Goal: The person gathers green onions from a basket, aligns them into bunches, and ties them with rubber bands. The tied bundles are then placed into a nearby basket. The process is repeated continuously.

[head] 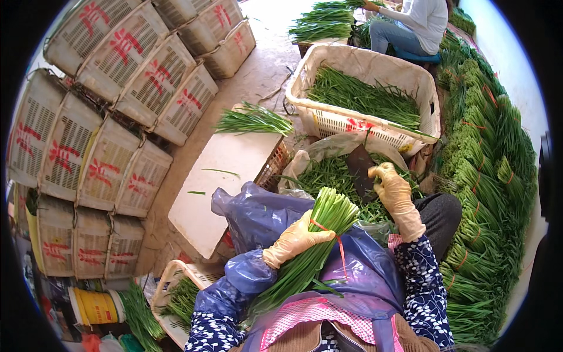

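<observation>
My left hand [297, 237], in a pale rubber glove, is closed around a bundle of green chives [323, 229] that lies across my lap, cut ends pointing up and away from me. A red tie [323, 225] circles the bundle, its loose end hanging down. My right hand [393, 189], gloved too, grips a dark, broad-bladed knife [361, 169], whose handle is hidden by the fingers. The blade is over an open plastic bag [295, 169] full of chive trimmings [327, 174].
A white board [211, 176] with loose chives [255, 119] stands ahead left. Beyond the bag is a crate [365, 105] of chives. Tied bundles [475, 211] line the right wall; stacked crates [105, 167] fill the left. Another person [413, 26] sits at the top right.
</observation>
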The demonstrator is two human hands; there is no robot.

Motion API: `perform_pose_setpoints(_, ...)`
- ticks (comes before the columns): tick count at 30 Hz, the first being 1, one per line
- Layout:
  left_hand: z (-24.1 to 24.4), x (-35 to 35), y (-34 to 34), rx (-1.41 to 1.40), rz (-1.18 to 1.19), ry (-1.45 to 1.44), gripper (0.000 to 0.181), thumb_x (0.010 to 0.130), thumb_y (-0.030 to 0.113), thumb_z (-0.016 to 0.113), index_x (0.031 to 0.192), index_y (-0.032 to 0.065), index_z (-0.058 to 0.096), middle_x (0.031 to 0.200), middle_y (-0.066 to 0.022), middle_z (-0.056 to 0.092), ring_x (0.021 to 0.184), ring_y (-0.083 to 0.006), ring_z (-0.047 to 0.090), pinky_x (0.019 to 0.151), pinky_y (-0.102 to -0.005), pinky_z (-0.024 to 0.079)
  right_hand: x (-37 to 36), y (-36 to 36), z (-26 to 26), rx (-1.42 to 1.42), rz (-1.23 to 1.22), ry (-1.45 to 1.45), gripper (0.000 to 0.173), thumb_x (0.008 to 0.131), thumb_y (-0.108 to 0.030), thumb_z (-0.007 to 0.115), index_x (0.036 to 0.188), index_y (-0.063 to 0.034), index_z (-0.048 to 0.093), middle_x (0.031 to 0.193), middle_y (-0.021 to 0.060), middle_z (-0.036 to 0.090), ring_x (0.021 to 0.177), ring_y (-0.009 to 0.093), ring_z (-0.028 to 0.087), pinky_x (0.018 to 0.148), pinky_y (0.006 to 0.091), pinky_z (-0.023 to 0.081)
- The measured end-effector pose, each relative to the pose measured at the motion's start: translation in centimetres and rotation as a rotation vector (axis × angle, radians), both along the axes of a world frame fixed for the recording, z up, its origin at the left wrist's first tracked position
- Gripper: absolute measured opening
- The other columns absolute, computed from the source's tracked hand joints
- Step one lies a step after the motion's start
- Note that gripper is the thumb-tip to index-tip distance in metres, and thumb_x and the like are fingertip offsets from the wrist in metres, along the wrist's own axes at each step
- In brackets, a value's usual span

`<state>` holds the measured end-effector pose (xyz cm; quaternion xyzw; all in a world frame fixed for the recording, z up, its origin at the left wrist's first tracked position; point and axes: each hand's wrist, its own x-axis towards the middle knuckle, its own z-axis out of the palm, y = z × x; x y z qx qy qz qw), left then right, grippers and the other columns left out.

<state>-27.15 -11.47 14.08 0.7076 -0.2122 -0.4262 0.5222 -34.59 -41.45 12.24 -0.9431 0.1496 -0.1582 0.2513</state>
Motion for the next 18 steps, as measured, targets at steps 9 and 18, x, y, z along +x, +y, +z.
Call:
perform_pose_setpoints(9, -0.7, -0.2, 0.0, 0.063, -0.061, -0.014, 0.085, 0.082, 0.046, 0.083, 0.147, 0.0058, 0.046, 0.127, -0.0155, 0.066, 0.120, -0.0266, 0.062, 0.103, -0.0378, 0.047, 1.1, 6.5, 3.8, 0.283, 0.359, -0.122, 0.014, 0.084, -0.012, 0.078, 0.095, -0.0099, 0.071, 0.094, 0.0097, 0.067, 0.089, 0.029, 0.069, 0.078, 0.0378, 0.055)
perform_pose_setpoints(18, 0.8, -0.1, -0.1, -0.055, -0.026, 0.159, 0.070, 0.087, 0.027, 0.084, 0.143, 0.0036, 0.050, 0.126, -0.0065, 0.065, 0.116, -0.0161, 0.059, 0.102, -0.0326, 0.047, 0.0, 2.1, 3.6, 0.356, -0.033, -0.049, 0.038, 0.084, -0.003, 0.075, 0.120, -0.0145, 0.067, 0.099, 0.0075, 0.066, 0.081, 0.026, 0.066, 0.075, 0.0357, 0.054)
